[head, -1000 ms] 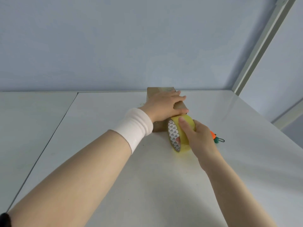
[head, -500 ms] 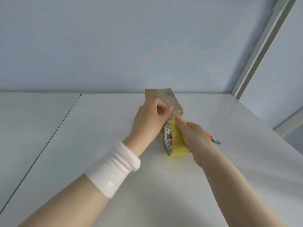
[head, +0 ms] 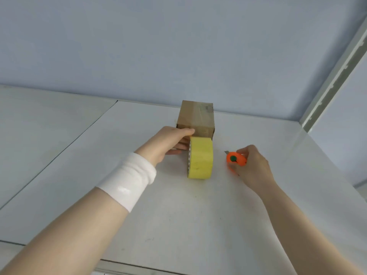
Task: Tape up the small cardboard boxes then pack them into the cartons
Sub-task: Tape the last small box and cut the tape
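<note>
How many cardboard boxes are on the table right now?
1. The small cardboard box sits at the far edge of the white table, by the wall, just behind the yellow tape roll. The left hand touches its near end. No cartons show.

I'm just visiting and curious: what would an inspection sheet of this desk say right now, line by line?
Surface: white table, a seam running along its left part; a few faint marks.
Job's things: small cardboard box near the back edge, clear tape across its top; yellow tape roll standing on edge against the box's near side; orange cutter, blade tip out.
Cartons: nothing seen.
Clutter: nothing seen.
Hands: left hand at the box's near left corner, beside the roll, white wristband on that wrist; right hand gripping the cutter.
Cables: nothing seen.
Surroundings: pale blue wall; light frame post at right.
</note>
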Demonstrator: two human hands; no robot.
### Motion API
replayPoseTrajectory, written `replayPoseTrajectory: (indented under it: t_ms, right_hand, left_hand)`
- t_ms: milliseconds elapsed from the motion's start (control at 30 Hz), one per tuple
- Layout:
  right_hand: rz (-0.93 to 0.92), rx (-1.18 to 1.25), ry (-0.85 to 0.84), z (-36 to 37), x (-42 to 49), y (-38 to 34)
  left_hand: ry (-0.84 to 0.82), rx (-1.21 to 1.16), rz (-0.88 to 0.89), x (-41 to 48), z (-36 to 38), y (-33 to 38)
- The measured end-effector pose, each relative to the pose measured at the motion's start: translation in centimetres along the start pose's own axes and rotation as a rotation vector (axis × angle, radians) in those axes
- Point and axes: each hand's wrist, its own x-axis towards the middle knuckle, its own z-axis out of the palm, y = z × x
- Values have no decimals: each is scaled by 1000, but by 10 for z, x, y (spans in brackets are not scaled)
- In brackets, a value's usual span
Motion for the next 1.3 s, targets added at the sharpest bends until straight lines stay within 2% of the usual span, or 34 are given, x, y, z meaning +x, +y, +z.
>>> replayPoseTrajectory:
  t_ms: [100,200,267,367,500,667,833,1000,1133,1300]
  right_hand:
    - [-177,182,78,-7,5,-14]
    - [-451,128,98,-15,15,-50]
    - [-538,37,33,-14,27,-70]
    - [-542,-135,-64,-6,39,-81]
    - [-527,-187,-17,-2,41,-79]
    - [-521,-296,24,4,39,-83]
    - [-491,-302,28,4,37,-86]
    - [-470,-184,-18,2,39,-85]
    - [-538,-240,-123,-4,42,-89]
    - [-711,-232,30,-8,33,-87]
  left_hand:
    - [-45,15,1,1,-4,3]
    - [-171,16,-24,3,-4,5]
    - [-221,46,-26,7,-4,4]
    - [-246,37,-9,12,-3,2]
    - [-261,24,-40,18,-6,0]
    - [-325,120,-122,24,-8,2]
    - [-370,117,-160,28,-13,2]
    - [-249,-54,-89,30,-9,-9]
    - [-194,-104,-35,30,-5,-11]
    - [-137,-124,-29,29,-3,-13]
